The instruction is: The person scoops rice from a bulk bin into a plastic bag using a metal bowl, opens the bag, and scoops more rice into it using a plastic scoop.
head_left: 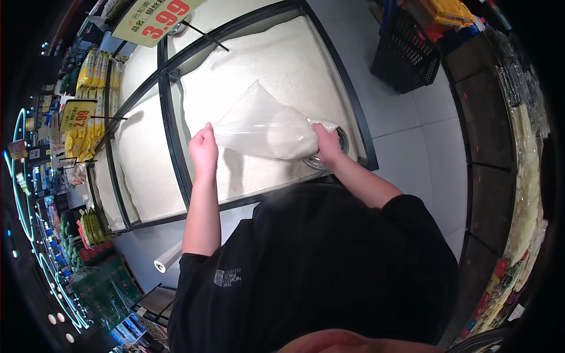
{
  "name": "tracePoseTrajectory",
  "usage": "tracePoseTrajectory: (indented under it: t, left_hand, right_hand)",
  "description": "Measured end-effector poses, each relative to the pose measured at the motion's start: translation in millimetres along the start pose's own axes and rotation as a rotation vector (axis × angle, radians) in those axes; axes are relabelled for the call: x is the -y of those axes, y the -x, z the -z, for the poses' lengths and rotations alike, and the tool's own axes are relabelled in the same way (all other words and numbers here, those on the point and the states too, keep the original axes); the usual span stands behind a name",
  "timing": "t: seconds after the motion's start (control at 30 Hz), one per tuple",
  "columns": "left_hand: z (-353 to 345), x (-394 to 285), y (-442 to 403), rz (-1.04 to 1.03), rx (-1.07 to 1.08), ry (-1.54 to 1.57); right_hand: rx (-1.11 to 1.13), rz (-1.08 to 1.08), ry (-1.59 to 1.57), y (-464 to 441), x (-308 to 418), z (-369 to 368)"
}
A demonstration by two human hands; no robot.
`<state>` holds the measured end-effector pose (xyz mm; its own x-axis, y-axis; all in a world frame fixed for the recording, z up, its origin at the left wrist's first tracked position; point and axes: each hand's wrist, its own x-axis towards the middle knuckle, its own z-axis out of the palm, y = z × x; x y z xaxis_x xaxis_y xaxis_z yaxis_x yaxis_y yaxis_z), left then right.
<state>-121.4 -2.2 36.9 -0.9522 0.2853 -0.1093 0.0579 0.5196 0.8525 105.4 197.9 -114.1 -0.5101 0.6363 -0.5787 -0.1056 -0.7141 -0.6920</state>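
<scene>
A clear plastic bag (250, 126) is stretched sideways between my two hands, above a bin of loose white food (265, 62) that could be rice or flour. White contents bulge in the bag's right half. My left hand (203, 149) is closed in a fist on the bag's left end. At the other end, my right hand (328, 145) grips the bunched plastic. Beneath and beside that hand, a round metal bowl or scoop (344, 142) rests in the bin's near right corner, partly hidden by the bag and hand.
Black frames (170, 135) divide the neighbouring bins. Price signs (154, 22) stick up at the upper left. On the tiled floor to the right stands a black shopping basket (406, 56). A plastic bag roll (168, 259) is at the lower left. Packaged goods line the right shelf (524, 170).
</scene>
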Motion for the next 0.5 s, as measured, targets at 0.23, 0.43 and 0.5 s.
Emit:
tracePoseTrajectory:
  t: [0.23,0.43,0.5]
  left_hand:
    - [-3,29,-33,-0.006,0.003,0.005]
    - [-2,64,-56,0.064,0.022,0.001]
    - [-4,78,-68,0.09,0.033,-0.003]
  right_hand:
    - [-0.039,0.081,-0.018,-2,34,-27]
    - [0.013,0.169,0.088,1,53,-67]
    - [0.032,0.179,0.116,1,57,-78]
